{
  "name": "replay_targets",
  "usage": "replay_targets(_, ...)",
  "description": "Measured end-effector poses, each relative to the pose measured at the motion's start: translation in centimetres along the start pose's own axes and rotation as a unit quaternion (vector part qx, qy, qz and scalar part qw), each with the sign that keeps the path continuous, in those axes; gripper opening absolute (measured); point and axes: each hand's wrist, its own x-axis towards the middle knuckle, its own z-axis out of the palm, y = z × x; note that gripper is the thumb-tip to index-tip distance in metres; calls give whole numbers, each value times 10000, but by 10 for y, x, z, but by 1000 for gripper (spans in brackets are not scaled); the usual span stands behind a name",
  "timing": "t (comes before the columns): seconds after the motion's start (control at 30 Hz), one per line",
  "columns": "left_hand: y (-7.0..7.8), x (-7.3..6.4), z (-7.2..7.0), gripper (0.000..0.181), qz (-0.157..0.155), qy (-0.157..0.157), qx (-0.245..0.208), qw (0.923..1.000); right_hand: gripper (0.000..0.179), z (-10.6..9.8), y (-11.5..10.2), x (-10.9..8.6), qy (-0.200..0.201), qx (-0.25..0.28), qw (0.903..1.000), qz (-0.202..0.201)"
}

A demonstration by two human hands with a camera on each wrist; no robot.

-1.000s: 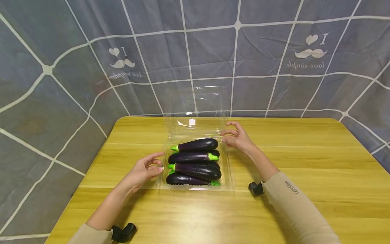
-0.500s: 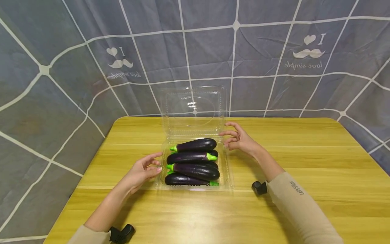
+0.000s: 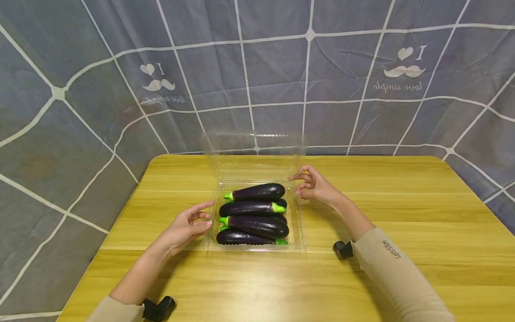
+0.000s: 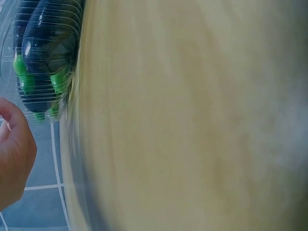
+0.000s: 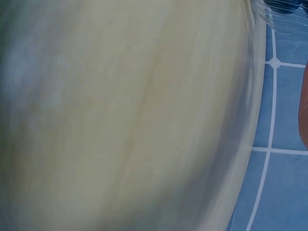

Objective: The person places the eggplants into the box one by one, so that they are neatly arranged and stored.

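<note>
Several dark purple eggplants with bright green stem ends lie stacked in a clear plastic clamshell container in the head view. Its transparent lid stands raised at the back, leaning somewhat forward. At the container's left side is my left hand, fingers relaxed and fingertips right at the rim. My right hand has its loosely bent fingers at the back right corner, by the hinge. The left wrist view shows the ribbed container wall with eggplants behind it; only a finger shows in the right wrist view.
The container stands on a yellow wood-grain table with rounded back corners. Behind and to the sides hangs a grey cloth with white grid lines. Black wrist devices sit at both sleeve cuffs.
The lid has tipped forward from a more upright stance, its top edge now lower and wider in view. The right hand has shifted slightly at the back corner; the left hand has barely moved.
</note>
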Motion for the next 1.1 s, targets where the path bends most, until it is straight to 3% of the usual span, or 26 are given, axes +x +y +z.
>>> replay_targets(0.27, -1, -2, -3, 63, 6, -73, -230, 9997, 35, 0, 4, 2, 20, -111, 9999, -78)
replay_targets(0.5, 1, -2, -5, 63, -64, -147, -269, 9995, 42, 0, 6, 2, 86, -181, 9998, -24)
replay_targets(0.67, 3, -1, -6, 63, -121, -207, -456, 9987, 34, 0, 5, 0, 208, -220, 9995, 32)
replay_targets(0.87, 3, -1, -6, 64, -133, -213, -727, 9970, 29, 0, 3, 0, 145, -528, 9985, 60)
replay_targets(1.1, 3, 0, -7, 68, -30, -345, -700, 9969, 27, 1, 1, 1, 143, -810, 9966, 101)
